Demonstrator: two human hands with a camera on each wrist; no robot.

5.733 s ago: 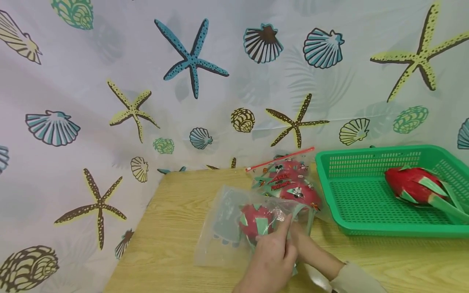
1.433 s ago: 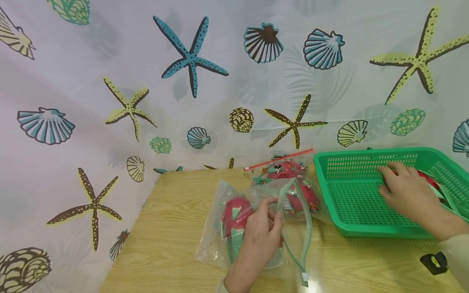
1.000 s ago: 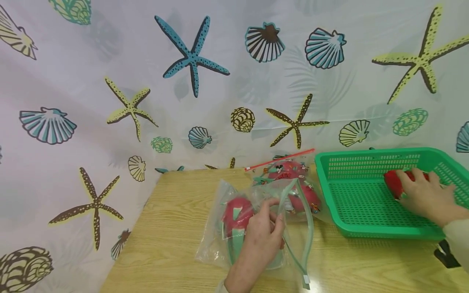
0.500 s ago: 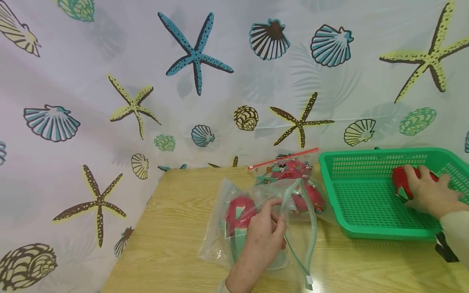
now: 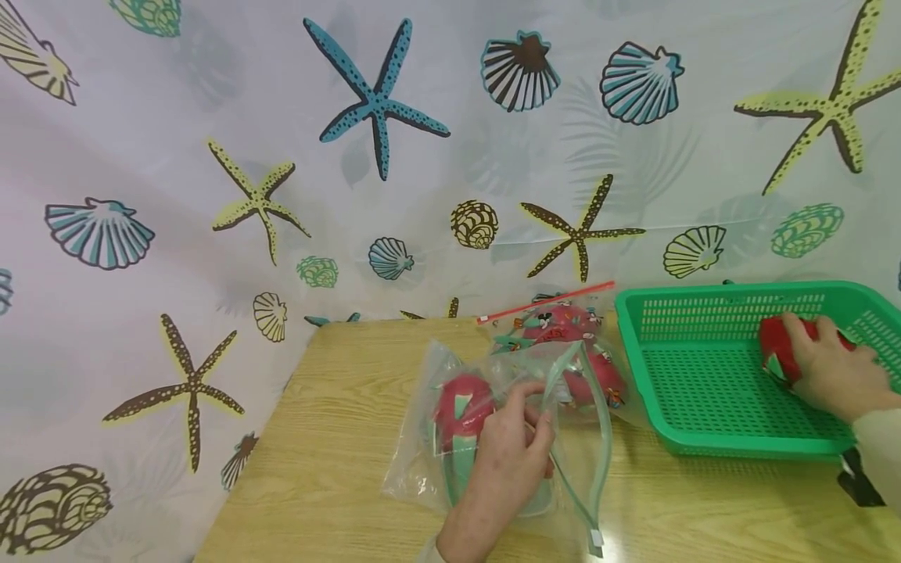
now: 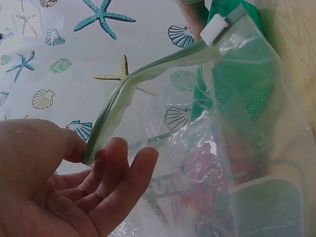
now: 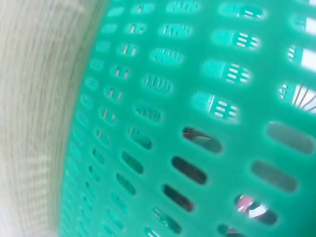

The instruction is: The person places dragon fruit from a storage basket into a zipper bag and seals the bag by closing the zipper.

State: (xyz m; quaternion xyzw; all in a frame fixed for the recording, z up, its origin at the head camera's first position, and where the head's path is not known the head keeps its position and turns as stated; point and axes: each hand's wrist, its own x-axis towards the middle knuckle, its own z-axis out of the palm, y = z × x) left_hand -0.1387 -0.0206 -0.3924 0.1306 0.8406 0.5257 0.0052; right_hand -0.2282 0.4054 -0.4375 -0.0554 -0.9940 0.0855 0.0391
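Note:
My left hand [image 5: 503,453] pinches the rim of a clear slider zip bag [image 5: 415,461] between thumb and finger. In the left wrist view the green zip edge [image 6: 116,96] arches away from the fingertips, its mouth gaping, a white slider [image 6: 214,29] at the far end. One red dragon fruit [image 5: 461,403] with green scales lies in that bag. My right hand [image 5: 838,371] grips a second dragon fruit [image 5: 777,352] inside the green basket [image 5: 640,375], fingers over its top. In the right wrist view the slotted basket wall [image 7: 168,106] hides this hand.
Behind the open bag lies another zip bag with a red slider strip [image 5: 545,303] and red fruit inside. The wooden table [image 5: 317,469] meets a curtain [image 5: 176,258] printed with starfish and shells. A small black object [image 5: 859,478] sits by the basket's front right.
Both hands were at the bag earlier. My right hand has moved right into the basket and taken hold of the dragon fruit. The left hand stays at the bag's rim, now spread wider.

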